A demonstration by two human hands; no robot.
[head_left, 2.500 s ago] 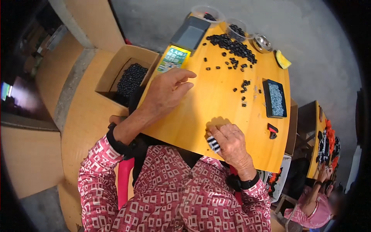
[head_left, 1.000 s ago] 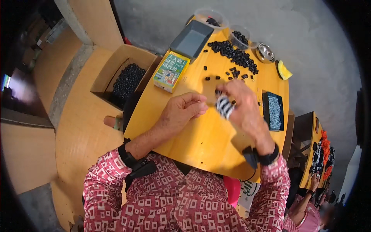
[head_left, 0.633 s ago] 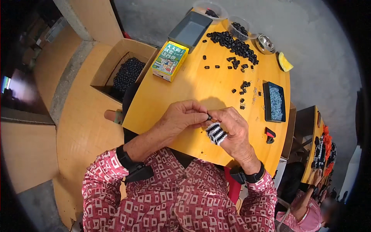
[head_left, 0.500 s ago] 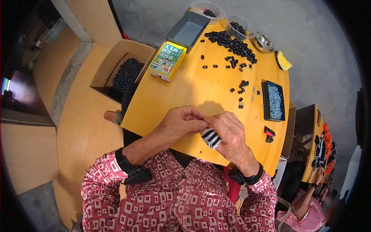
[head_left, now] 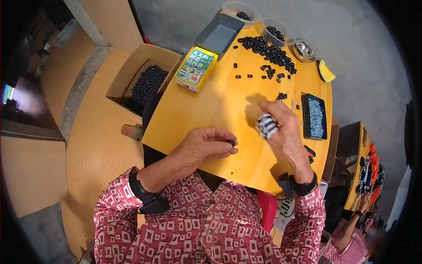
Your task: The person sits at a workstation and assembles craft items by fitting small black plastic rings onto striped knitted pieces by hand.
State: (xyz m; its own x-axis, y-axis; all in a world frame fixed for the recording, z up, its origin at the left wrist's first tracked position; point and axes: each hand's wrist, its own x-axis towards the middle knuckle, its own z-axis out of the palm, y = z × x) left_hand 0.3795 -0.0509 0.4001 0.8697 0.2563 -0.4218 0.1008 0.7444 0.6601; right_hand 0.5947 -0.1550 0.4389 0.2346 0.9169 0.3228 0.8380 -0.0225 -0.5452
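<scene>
Left hand (head_left: 205, 145) pinches a small black part (head_left: 231, 142) over the yellow table (head_left: 211, 105). Right hand (head_left: 281, 127), beside it toward the black tray (head_left: 314, 116), grasps a striped piece (head_left: 266, 126).

This is a small assembly workshop. A yellow desk (head_left: 220, 110) carries a heap of small black parts (head_left: 268, 49), a black tray of screws (head_left: 315, 116) and clear tubs (head_left: 276, 31); a cardboard box (head_left: 132, 79) of black parts stands on the floor, and another worker (head_left: 351, 233) sits at a neighbouring bench.

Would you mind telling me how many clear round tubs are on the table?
2: both at the far edge of the yellow table, one clear tub beside the grey tray, the other tub just right.
</scene>
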